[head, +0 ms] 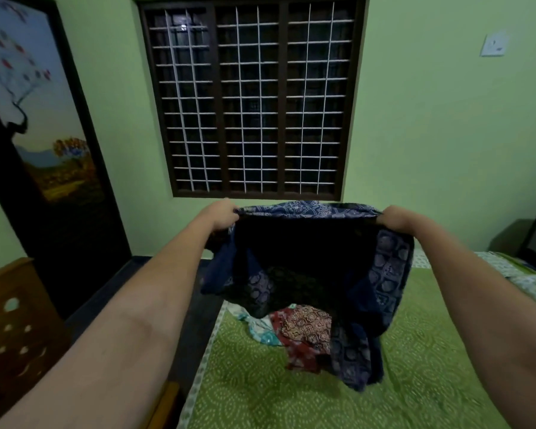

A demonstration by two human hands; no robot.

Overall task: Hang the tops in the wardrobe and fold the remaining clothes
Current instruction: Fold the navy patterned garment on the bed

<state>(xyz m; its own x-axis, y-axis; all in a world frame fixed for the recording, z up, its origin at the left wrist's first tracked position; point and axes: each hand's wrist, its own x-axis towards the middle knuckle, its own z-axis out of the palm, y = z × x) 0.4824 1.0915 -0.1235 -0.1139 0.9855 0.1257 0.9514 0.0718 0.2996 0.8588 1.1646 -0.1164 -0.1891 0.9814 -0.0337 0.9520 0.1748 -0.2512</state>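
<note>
Nothing to read here: no lettering, label, brand or number shows on any surface, only printed patterns on cloth and a painted door panel.

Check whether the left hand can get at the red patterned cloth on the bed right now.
Probably not yet. The left hand grips the blue garment's top edge, as does the right hand, and that garment hangs in front of the red patterned cloth.

Two hands, left (222,216) and right (396,218); one blue garment (307,258); one small clothes pile (297,332); one bed (260,391).
</note>
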